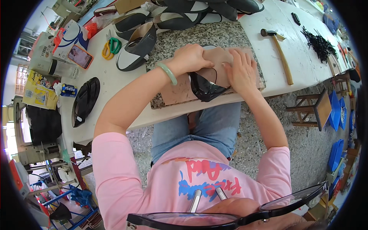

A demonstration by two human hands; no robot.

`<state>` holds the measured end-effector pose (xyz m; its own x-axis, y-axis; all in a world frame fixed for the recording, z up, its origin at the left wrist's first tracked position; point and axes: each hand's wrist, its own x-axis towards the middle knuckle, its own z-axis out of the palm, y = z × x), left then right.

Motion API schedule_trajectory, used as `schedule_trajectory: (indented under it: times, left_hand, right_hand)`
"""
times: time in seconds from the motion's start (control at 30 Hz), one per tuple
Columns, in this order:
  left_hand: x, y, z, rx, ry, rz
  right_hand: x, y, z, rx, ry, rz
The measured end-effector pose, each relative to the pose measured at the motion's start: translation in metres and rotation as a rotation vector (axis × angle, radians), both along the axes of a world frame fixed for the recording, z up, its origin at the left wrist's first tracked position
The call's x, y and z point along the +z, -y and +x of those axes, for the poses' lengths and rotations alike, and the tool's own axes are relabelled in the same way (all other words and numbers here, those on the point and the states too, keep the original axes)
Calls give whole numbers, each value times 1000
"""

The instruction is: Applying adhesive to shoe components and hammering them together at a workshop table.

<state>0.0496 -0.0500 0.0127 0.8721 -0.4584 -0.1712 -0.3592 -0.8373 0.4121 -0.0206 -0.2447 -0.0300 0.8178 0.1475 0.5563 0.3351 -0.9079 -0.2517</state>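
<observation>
A shoe upper (207,89) with a glossy black part and beige lining lies on the near side of a speckled stone slab (174,40). Curled over its left side is my left hand (190,58), a green bangle on the wrist, the thumb pressing on the beige lining. My right hand (243,73) rests on the right side of the beige material, fingers stretched out and slightly apart. Some of the upper is covered by both hands. Beneath it, a tan sheet (174,92) covers part of the slab.
A hammer (283,57) and a pile of black strips (319,44) are on the right. Left are green-and-yellow scissors (111,46), a phone (80,56), a can (69,90) and a black strappy upper (86,100). Grey-and-white uppers (136,48) crowd the back. A wooden stool (312,109) stands right.
</observation>
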Motion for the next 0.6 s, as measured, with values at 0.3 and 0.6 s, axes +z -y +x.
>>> schedule_trajectory:
  times: [0.3, 0.6]
  left_hand:
    - [3, -11, 19, -104, -168, -71]
    - [2, -13, 19, -116, -26, 2]
  right_hand:
    - [12, 33, -8, 595, -182, -257]
    - [17, 23, 26, 634, -266, -159]
